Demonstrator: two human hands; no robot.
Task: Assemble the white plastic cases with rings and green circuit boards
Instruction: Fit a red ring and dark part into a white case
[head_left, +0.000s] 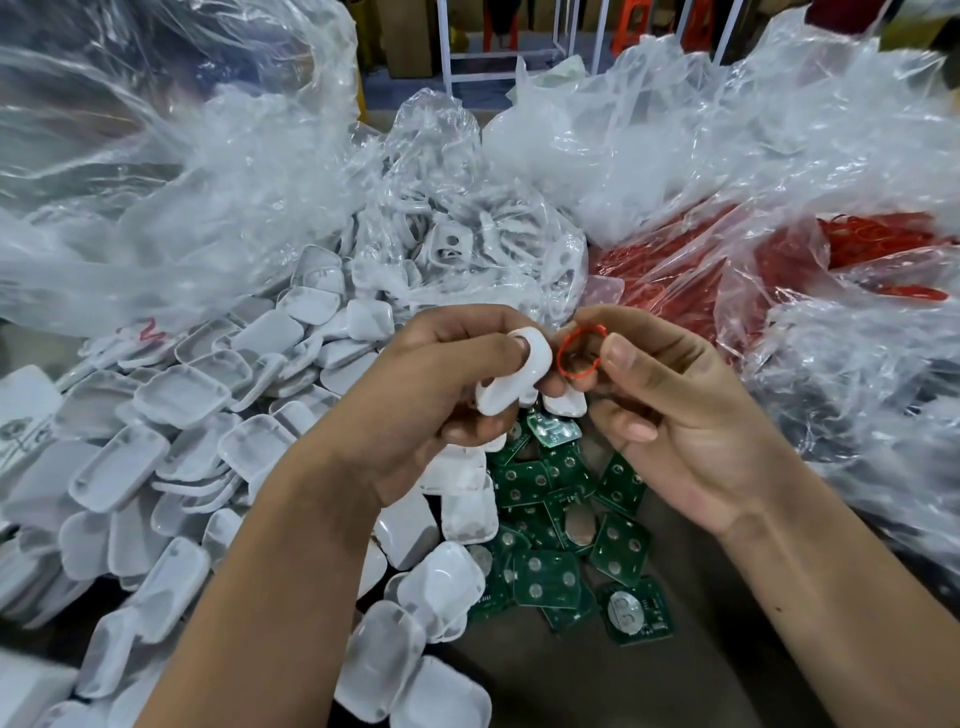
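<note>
Centrally, left hand: the left hand (441, 395) is gripping a small white rounded plastic case (514, 371), its grip curling around the shell with the thumb pressing on the upper face.
Right hand: the right hand (670, 410) is pinching a thin red ring (581, 347) between thumb and fingertips, a narrow grip holding the ring just beside the case.
Case and ring: the held case is sitting tilted above the heap, with the ring hanging at its right edge; whether the two are touching cannot be told.
Spare cases: a loose heap of white plastic case halves (197, 452) is spreading across the left side of the dark tabletop (597, 680), running under the left forearm and down to the lower edge.
Boards: a pile of small green circuit boards with round silver contacts (561, 535) is lying below both hands, touching the heap of cases on its left.
Ring stock: a crumpled clear plastic bag of red rings (691, 270) is sitting behind the right hand, opened toward the viewer.
More parts: a clear plastic bag of white moulded parts (467, 244) is resting behind the left hand, between the cases and the red rings.
Surroundings: large crumpled clear plastic sheeting (156, 171) is billowing along the far side.
</note>
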